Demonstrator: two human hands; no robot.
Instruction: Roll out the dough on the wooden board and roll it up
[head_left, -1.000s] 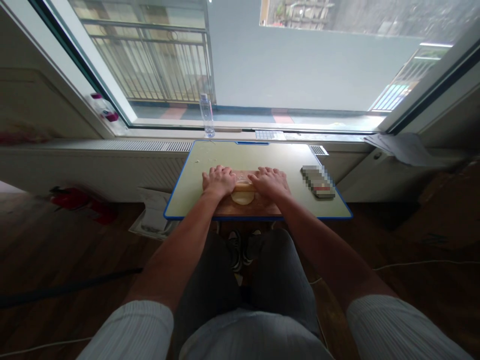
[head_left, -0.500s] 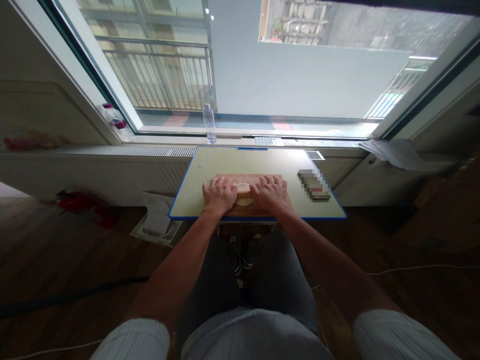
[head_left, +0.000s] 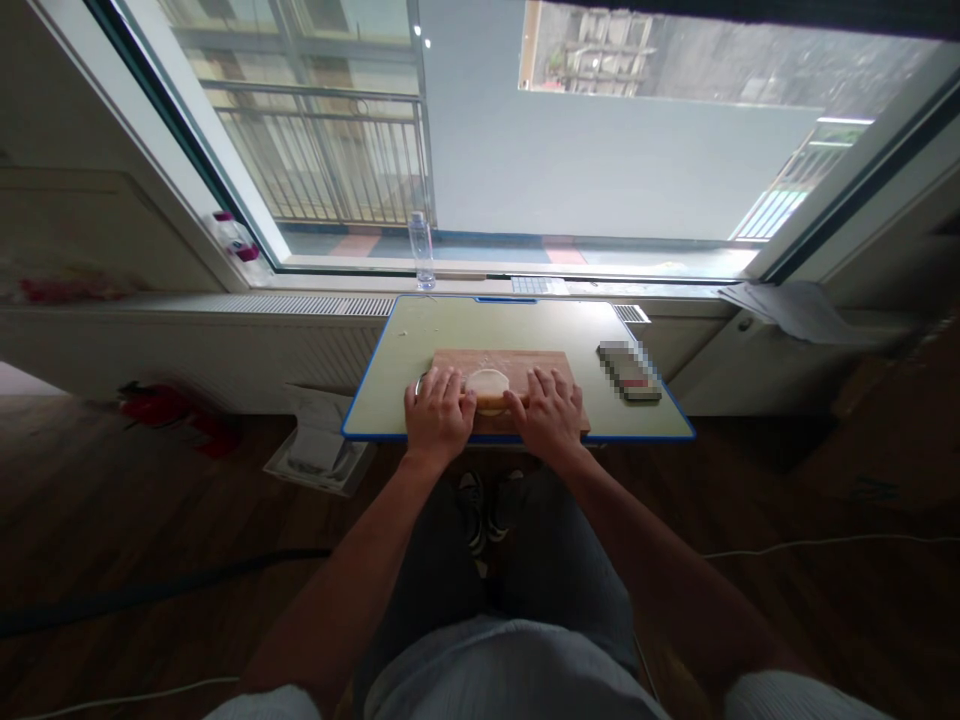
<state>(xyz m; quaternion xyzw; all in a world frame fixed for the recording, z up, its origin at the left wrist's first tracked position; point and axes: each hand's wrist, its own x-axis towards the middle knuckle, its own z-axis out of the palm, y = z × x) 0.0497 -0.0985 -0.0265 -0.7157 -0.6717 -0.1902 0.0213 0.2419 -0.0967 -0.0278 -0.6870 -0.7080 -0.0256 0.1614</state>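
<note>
Rolling pin (head_left: 492, 401) nearer, box marking (head_left: 877, 489) illegible

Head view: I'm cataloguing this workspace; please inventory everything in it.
Window: one, white frame, ahead
Bottles: two, clear, windowsill
Papers: several, white, right ledge
Fire extinguisher: one, red, left floor
Tray: one, whitish, left floor
Table: one, pale green, below window
Pixelated item: one, dark, table's right
Board: one, brown, on table
Dough: one, pale, on board
Rolling pin: one, tan, across dough
Shoes: two, dark, below table
Trousers: one, grey, centre
Sleeves: two, whitish, bottom corners
Left hand: one, bare, on rolling pin
Right hand: one, bare, on rolling pin
</note>
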